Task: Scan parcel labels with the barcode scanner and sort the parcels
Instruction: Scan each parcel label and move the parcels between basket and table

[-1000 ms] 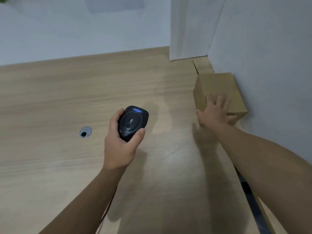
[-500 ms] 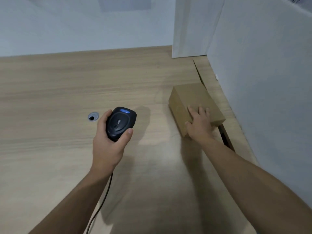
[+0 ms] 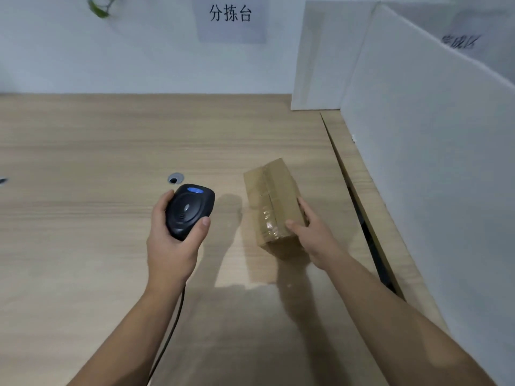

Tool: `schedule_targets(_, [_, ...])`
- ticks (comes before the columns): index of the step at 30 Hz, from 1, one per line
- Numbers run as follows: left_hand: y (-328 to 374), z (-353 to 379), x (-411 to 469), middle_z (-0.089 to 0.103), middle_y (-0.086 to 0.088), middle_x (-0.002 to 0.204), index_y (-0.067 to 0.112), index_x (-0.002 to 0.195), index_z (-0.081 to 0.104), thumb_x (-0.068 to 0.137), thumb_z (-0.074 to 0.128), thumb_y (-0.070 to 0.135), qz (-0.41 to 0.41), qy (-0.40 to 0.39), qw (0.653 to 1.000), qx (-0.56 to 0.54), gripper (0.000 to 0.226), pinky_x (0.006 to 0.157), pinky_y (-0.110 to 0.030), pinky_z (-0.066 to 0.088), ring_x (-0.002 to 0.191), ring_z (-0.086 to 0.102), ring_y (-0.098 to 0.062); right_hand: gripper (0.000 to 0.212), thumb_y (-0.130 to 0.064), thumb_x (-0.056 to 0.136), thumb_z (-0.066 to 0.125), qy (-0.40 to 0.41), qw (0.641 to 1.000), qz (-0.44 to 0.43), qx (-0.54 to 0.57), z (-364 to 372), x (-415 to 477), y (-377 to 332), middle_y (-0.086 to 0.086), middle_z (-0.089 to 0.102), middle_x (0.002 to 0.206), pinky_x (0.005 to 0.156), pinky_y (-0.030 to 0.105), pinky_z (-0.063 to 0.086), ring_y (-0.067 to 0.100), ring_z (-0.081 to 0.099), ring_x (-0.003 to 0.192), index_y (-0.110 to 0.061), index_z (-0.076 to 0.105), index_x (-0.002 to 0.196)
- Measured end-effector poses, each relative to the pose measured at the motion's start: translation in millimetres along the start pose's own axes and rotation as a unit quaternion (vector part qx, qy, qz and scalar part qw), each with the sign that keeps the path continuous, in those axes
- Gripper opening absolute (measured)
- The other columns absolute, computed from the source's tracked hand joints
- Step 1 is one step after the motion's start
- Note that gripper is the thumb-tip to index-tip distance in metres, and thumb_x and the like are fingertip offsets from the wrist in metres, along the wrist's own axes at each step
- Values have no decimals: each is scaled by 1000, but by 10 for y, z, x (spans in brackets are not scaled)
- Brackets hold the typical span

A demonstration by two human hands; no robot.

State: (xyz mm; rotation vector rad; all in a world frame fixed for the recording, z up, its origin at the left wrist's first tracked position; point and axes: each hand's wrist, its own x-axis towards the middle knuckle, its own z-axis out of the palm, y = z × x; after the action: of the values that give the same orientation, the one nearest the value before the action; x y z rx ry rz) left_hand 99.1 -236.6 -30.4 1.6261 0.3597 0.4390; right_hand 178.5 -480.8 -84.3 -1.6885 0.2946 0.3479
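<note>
Listing, big to small: desk [image 3: 83, 162], wood, under both my hands; parcel [image 3: 271, 196], a small taped carton clamped in my right hand [image 3: 309, 235], thumb on its taped top, fingers round the right side, no label showing. Likely light and stiff, slick where taped, so best gripped by the bare cardboard edges. Then scanner [image 3: 189, 210], black, corded, wrapped in my left hand [image 3: 172, 246], just left of my right.

Black scanner [image 3: 189, 210], blue window; plain brown parcel [image 3: 271, 201], clear glossy tape; light woodgrain table [image 3: 83, 162]; white partition [image 3: 418, 162].
</note>
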Motion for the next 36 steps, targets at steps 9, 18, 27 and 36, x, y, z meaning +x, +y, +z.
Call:
schedule_targets(9, [42, -280, -185, 63, 8, 128, 50, 132, 47, 66, 78, 54, 6, 18, 1000, 0, 73, 81, -81, 41, 103, 53, -64, 72, -24, 98, 63, -74, 981, -34, -174, 151, -160, -9, -2, 41, 150, 97, 28, 45, 13, 50, 122, -36, 24, 158])
schedule_targets(18, [75, -463, -216, 63, 13, 126, 53, 131, 47, 65, 77, 54, 6, 48, 999, 17, 73, 82, -79, 43, 104, 57, -59, 78, -72, 89, 47, -56, 826, -89, -554, 872, -219, -191, -4, -9, 168, 110, 76, 5, 36, -19, 152, -48, 13, 155])
schedule_targets(27, [65, -506, -247, 62, 15, 126, 52, 133, 46, 66, 77, 53, -3, 62, 998, 33, 74, 83, -78, 44, 105, 56, -58, 75, -51, 86, 58, -54, 883, -136, -445, 522, -209, -61, -14, 5, 167, 114, 57, 21, 21, 0, 155, -58, 20, 150])
schedule_targets(36, [34, -349, -338, 63, 22, 122, 45, 134, 48, 68, 78, 49, 8, 19, 998, 61, 73, 84, -69, 50, 105, 63, -42, 79, -25, 93, 60, -146, 972, -82, -166, 181, -319, 370, -23, 32, 157, 105, 26, 38, 1, 42, 128, -56, 19, 152])
